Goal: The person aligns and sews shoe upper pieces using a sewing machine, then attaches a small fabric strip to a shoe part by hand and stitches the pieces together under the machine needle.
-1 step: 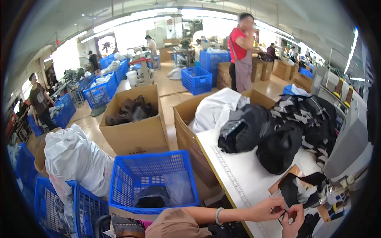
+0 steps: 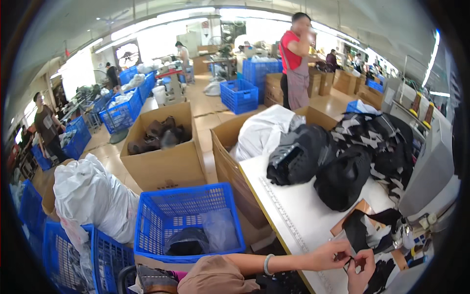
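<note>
left hand (image 2: 332, 255) and right hand (image 2: 361, 268) meet low at the near edge of the white desk (image 2: 303, 210), fingertips of both pinching a small black fabric piece (image 2: 351, 260) held between them, just above the desk surface. left forearm comes in across the bottom of the view, a pale bracelet (image 2: 267, 264) on the wrist. whether the piece is a strap or a cut panel cannot be told; it is small and partly hidden by the fingers.

just beyond the hands, more black fabric (image 2: 364, 225) lies on a brown board (image 2: 352, 215), beside the grey sewing machine (image 2: 431, 171) at the right. a long ruler strip (image 2: 289, 215) runs along the left edge of the desk.

farther up the desk: a heap of black garments (image 2: 318, 161), and touching it a pile of black-and-white patterned garments (image 2: 382, 137).

left of the desk, on the floor: a blue plastic crate (image 2: 186, 220) with dark cloth and a clear bag in it; a white sack (image 2: 93, 196) beside it; an open cardboard box (image 2: 161, 152) holding dark brown pieces; another cardboard box (image 2: 230, 147) against the desk end, white cloth spilling out.

background: a person in a red top and grey apron (image 2: 296, 59) stands well apart, among more blue crates (image 2: 239, 93); another person (image 2: 46, 125) at far left.
</note>
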`<move>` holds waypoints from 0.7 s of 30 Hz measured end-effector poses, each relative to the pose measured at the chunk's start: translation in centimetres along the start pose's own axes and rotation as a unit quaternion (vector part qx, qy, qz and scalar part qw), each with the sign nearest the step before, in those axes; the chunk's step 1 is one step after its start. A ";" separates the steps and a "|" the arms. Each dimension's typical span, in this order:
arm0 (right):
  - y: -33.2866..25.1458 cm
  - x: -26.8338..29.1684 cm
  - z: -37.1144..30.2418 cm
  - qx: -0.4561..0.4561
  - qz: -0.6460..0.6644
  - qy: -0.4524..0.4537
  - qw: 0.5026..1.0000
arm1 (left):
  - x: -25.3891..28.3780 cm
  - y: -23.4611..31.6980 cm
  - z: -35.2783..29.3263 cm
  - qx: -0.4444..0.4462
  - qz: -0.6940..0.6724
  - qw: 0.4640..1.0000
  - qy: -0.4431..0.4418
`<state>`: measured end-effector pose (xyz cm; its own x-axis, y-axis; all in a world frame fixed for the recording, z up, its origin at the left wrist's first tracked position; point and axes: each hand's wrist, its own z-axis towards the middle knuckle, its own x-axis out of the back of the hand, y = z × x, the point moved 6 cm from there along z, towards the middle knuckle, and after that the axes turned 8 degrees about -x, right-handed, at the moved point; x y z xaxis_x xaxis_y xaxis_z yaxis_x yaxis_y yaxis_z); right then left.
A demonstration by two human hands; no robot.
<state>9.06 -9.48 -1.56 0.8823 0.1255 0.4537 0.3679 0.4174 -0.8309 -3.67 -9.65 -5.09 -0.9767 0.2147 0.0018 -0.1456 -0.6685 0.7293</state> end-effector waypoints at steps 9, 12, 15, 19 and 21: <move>-0.4 -0.4 1.6 -0.005 -0.002 0.022 1.000 | 1.6 0.5 1.3 0.063 0.025 0.997 -0.041; 0.0 -0.6 1.8 0.010 0.016 0.003 1.000 | 1.8 1.0 1.2 0.038 0.026 0.999 -0.029; 0.6 -1.7 2.1 0.010 0.064 -0.030 0.997 | 2.7 1.7 1.2 0.038 0.027 0.999 -0.003; 0.4 -2.9 2.3 -0.015 0.122 -0.050 0.991 | 3.9 1.8 0.7 0.046 0.038 0.998 0.034; -0.1 -2.9 2.4 -0.012 0.113 -0.038 0.993 | 4.2 2.0 0.7 0.050 0.023 0.997 0.051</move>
<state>5.71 -7.75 -2.03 0.9186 0.2821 0.2767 0.1706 0.3485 -0.9216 -7.92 -9.60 -3.13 -0.9936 0.1087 -0.0291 -0.0889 -0.5999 0.7951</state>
